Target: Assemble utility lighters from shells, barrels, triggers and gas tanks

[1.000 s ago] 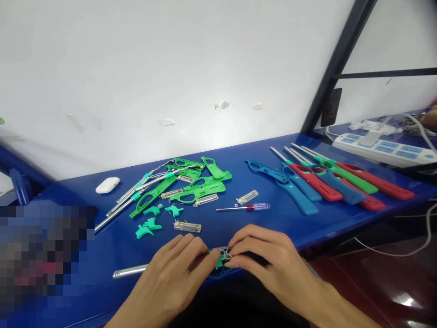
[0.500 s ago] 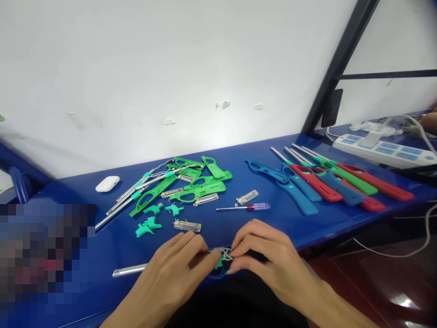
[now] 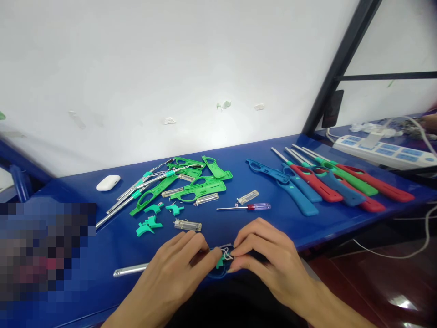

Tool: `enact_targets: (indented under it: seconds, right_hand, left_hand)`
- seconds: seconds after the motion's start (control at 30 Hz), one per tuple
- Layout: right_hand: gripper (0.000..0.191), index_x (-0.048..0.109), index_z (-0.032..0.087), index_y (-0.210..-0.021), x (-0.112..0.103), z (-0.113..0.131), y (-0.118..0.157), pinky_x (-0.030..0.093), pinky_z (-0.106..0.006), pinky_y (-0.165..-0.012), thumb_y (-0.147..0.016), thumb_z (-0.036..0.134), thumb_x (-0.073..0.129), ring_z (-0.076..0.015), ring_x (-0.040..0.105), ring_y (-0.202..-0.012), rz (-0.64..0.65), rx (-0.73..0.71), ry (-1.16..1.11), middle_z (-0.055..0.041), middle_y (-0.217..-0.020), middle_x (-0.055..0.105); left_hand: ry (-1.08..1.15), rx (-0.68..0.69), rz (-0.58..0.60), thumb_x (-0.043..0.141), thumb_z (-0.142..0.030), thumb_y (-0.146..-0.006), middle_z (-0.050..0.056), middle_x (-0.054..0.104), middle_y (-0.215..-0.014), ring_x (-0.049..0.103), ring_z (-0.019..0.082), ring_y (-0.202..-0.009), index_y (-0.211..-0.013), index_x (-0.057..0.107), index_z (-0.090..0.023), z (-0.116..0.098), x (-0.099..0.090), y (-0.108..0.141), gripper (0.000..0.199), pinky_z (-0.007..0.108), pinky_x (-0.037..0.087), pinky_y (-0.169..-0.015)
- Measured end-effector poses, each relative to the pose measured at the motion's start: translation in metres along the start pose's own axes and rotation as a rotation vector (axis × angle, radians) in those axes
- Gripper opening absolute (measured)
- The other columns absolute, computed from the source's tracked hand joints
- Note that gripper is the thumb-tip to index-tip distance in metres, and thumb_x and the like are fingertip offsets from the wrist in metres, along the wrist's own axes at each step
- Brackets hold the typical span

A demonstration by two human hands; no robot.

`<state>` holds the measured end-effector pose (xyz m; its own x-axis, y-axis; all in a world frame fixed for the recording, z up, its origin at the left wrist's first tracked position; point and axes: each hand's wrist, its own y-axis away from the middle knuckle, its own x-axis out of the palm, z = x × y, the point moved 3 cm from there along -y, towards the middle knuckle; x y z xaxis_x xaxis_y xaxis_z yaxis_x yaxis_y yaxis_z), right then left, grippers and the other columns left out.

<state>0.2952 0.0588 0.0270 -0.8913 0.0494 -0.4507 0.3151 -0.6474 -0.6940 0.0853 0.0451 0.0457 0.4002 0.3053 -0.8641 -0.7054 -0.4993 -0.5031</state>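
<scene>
Nudged toward one o'clock, my right hand pinches thin white wires; left hand grips blue plastic casing, seemingly bracing it.

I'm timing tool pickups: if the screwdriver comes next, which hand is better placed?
Probably the right hand: the screwdriver's handle lies just beyond it, though it is occupied at the white wires. The left hand is farther from that handle and covers part of the silver tube.
</scene>
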Motion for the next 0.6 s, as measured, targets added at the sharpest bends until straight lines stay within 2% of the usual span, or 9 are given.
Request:
enact_targets:
  seconds: [0.17,0.33,0.5,0.6]
  right_hand:
    - [0.021,0.071,0.022,-0.083,-0.0022,-0.0017,-0.0018,0.050,-0.026,-0.077,-0.096,0.036,0.077,-0.0127,0.065,-0.084,0.068,0.063,-0.003,0.0000,-0.092,0.068]
    - [0.010,0.069,0.024,-0.091,-0.0017,-0.0017,0.0005,0.047,-0.029,-0.081,-0.097,0.030,0.076,-0.0137,0.061,-0.086,0.147,0.035,-0.016,0.0023,-0.090,0.068]
    - [0.007,0.065,0.022,-0.097,-0.0026,-0.0018,0.0036,0.045,-0.034,-0.089,-0.102,0.023,0.069,-0.0154,0.060,-0.094,0.237,0.037,0.023,0.0009,-0.100,0.068]
    - [0.010,0.065,0.023,-0.097,-0.0031,-0.0004,0.0036,0.044,-0.034,-0.088,-0.102,0.015,0.067,-0.0134,0.061,-0.092,0.231,0.058,-0.012,0.0028,-0.101,0.068]
  left_hand:
    - [0.020,-0.004,-0.006,0.031,-0.006,-0.108,0.004,0.061,-0.091,0.060,0.021,-0.080,-0.117,0.063,-0.019,0.0017,0.0024,0.0032,0.036,0.033,0.051,-0.068]
    - [-0.010,-0.009,-0.025,0.027,-0.011,-0.112,0.004,0.062,-0.089,0.061,0.021,-0.079,-0.117,0.063,-0.021,0.0007,0.0010,0.0025,0.038,0.032,0.050,-0.066]
    - [-0.030,-0.027,-0.024,0.024,-0.013,-0.113,0.004,0.063,-0.091,0.062,0.020,-0.080,-0.118,0.062,-0.022,0.0003,0.0012,0.0023,0.040,0.031,0.049,-0.064]
    - [-0.036,-0.029,-0.022,0.025,-0.015,-0.113,0.004,0.063,-0.091,0.062,0.020,-0.080,-0.119,0.063,-0.021,-0.0010,0.0001,0.0023,0.039,0.031,0.050,-0.065]
